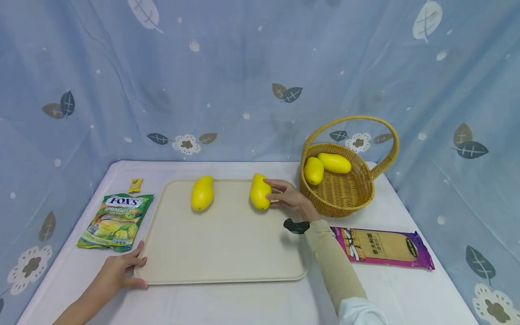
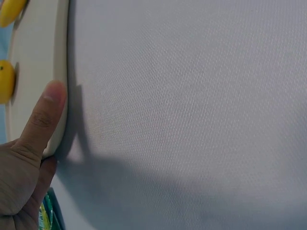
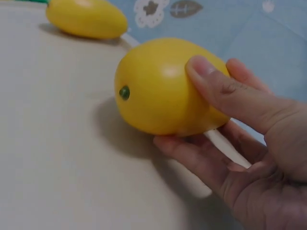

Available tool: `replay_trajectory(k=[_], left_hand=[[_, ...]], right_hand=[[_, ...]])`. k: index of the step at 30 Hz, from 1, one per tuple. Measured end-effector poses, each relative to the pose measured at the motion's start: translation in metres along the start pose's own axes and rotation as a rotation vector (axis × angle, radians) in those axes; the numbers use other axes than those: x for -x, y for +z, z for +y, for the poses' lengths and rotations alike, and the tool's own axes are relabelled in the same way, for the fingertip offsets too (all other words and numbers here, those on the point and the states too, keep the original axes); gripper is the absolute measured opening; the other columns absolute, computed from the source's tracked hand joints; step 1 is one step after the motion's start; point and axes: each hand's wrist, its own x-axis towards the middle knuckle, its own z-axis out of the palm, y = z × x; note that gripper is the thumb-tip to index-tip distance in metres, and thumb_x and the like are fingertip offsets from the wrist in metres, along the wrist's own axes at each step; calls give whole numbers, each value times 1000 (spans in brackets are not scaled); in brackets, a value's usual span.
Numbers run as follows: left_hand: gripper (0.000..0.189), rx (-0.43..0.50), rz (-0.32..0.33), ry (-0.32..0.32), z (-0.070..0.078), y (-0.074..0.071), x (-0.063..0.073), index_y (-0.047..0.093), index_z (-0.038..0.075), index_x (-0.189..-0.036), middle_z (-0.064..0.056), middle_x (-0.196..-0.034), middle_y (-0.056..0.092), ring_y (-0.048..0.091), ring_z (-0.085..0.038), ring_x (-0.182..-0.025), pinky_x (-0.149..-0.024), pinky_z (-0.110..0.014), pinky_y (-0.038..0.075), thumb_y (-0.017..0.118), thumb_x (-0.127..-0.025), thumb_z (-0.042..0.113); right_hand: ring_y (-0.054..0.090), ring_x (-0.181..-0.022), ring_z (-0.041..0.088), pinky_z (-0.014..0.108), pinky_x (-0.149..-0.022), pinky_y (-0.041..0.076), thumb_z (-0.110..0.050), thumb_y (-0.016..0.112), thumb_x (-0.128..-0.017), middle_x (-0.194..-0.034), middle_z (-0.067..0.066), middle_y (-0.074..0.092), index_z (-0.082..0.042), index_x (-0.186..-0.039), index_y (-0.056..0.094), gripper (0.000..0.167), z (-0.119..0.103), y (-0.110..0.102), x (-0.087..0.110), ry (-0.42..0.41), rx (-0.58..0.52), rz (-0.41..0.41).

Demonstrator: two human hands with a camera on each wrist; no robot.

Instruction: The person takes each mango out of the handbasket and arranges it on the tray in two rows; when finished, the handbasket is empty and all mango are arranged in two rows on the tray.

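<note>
My right hand (image 1: 286,196) holds a yellow mango (image 1: 259,192) near the back right of the beige tray (image 1: 227,253). The right wrist view shows the thumb on its upper side, other fingers beneath, and a small green stem at the near end of the mango (image 3: 153,91). A second mango (image 1: 202,193) lies on the tray further left. At the tray's front left corner, my left hand (image 1: 118,268) grips the rim. In the left wrist view, the thumb (image 2: 45,112) lies along the tray's edge, with another finger round the corner.
Right of the tray stands a wicker basket (image 1: 337,194) with two mangoes inside. In front of it lies a purple pasta packet (image 1: 382,246), partly behind the right forearm. A green candy bag (image 1: 115,221) and a small yellow wrapped candy (image 1: 135,185) lie left of the tray.
</note>
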Motion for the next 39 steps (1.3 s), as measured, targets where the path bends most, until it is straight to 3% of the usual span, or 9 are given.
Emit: replay_trajectory(k=[7,12,17,22,33,37,39], left_hand=[[70,4,-6,-17,2,-2,-1,70,-6,-102,-26,-130,49,51,-44,-115,-87,-50,47,84,-47,35],[72,-7,-15,-21,2,-2,-2,69,-6,-105,-25,-128,51,56,-41,-110,-86,-49,49,84,-47,34],[76,-11,-42,-37,1,-2,-3,66,-7,-110,-25,-129,51,57,-39,-109,-85,-46,50,83,-49,36],[72,-18,-22,-18,1,-1,-1,69,-6,-105,-25,-128,50,55,-40,-109,-83,-46,52,83,-48,35],[74,-2,-62,-65,0,-1,1,68,-7,-106,-26,-132,46,52,-41,-114,-87,-48,49,83,-50,39],[76,-5,-66,-60,0,-2,-2,67,-8,-108,-27,-131,48,55,-41,-111,-87,-48,49,83,-50,40],[77,-13,-57,-50,1,-2,-3,66,-8,-109,-27,-129,50,57,-41,-109,-85,-47,50,82,-50,39]], right_hand=[[41,-132,38,41,-82,57,13,55,-90,-154,17,28,-3,-145,38,59,0,4,-6,-24,30,39],[44,-130,34,41,-81,57,9,60,-89,-152,13,34,-6,-142,43,58,-1,13,-9,-25,67,65],[43,-131,33,41,-82,57,7,62,-89,-155,13,29,-7,-142,43,58,0,17,-12,-8,76,56],[41,-133,32,41,-84,56,6,62,-89,-155,11,27,-7,-142,44,58,2,15,-15,-3,65,58],[38,-134,32,42,-87,55,6,64,-88,-155,13,29,-4,-142,44,58,5,22,-18,-41,86,16],[41,-133,30,36,-84,56,2,65,-89,-154,12,30,-5,-142,44,58,5,23,-17,-43,99,22],[45,-129,21,30,-82,57,-1,66,-89,-153,10,33,-8,-141,45,57,5,22,-17,-37,102,39]])
